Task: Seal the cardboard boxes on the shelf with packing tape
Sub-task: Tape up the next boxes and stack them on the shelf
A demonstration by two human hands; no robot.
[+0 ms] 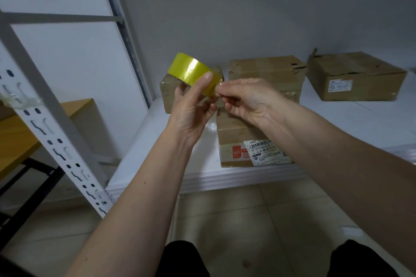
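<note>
The left hand (191, 110) grips a yellowish roll of packing tape (193, 72) near the centre of the head view, thumb laid across the roll's outer face and the other fingers curled behind it. The right hand (245, 101) comes in from four o'clock and pinches at the roll's right edge with thumb and forefinger, where the tape's free end seems to be; the end itself is too blurred to make out. Both hands are held above a white shelf (337, 123), clear of the cartons. Four cardboard boxes sit on that shelf: a labelled box (238, 141) at six o'clock from the roll, nearest the front lip and partly covered by the right wrist; a small box (168, 94) just behind the left hand at nine o'clock; a taller box (267, 72) at three o'clock, its top flap torn; and a flat box (355, 76) farther out at three o'clock, with a white label on its front face. A perforated white shelf upright (51, 132) slants across the left side, and a wooden table (20, 132) shows behind it at eight o'clock.
</note>
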